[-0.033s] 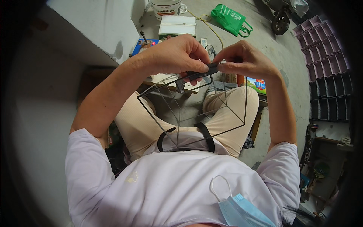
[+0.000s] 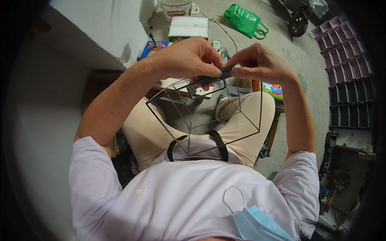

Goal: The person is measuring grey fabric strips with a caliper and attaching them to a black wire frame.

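A box-shaped frame of thin dark wire (image 2: 261,106) hangs above my lap, its lower corners over my thighs and waist. Along its top edge lies a short black strip (image 2: 226,72), perhaps cloth or tape; the material is hard to tell. My left hand (image 2: 197,60) is closed on the strip and the top wire, thumb on top and fingertips showing underneath. Close beside it, my right hand (image 2: 259,64) pinches the strip's right end between thumb and fingers. The two hands' fingertips nearly meet, and partly hide the strip.
Beyond my hands are a white box (image 2: 188,27), a white bucket (image 2: 177,9) and a green bag (image 2: 243,21). Pink and black compartment racks (image 2: 349,68) stand at the right, a white block (image 2: 100,30) at the left. A blue face mask (image 2: 259,223) lies against my shirt.
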Available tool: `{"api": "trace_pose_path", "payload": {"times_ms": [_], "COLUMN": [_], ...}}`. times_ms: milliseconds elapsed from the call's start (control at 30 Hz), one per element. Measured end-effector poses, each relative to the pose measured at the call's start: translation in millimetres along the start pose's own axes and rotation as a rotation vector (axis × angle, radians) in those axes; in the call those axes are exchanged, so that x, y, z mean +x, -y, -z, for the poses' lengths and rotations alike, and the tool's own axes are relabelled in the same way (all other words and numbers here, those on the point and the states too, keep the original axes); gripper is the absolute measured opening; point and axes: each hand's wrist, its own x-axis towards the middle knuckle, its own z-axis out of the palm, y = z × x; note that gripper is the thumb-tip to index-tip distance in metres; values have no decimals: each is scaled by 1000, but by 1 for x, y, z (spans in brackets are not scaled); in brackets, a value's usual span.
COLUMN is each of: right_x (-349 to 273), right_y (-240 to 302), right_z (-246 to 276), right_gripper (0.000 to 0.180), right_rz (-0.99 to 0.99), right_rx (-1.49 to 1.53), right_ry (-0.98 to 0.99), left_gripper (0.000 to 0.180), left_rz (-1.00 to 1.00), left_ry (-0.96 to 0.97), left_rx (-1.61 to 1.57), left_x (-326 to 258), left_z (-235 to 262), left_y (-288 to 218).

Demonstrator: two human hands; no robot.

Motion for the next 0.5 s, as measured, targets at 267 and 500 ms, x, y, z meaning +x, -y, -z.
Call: {"api": "trace_pose_path", "payload": {"times_ms": [267,500], "right_x": [0,-3], "right_y": [5,6], "right_z": [-4,-5], "right_gripper": [23,20], "right_rz": [-51,-220], "right_rx": [28,-12], "right_ry": [-27,-81], "left_gripper": [17,19], "left_rz": [3,27], "left_ry": [-13,22], "left_rx": [29,29], "left_x": [2,-4], "left_z": [-1,11], "left_y": [-2,2]}}
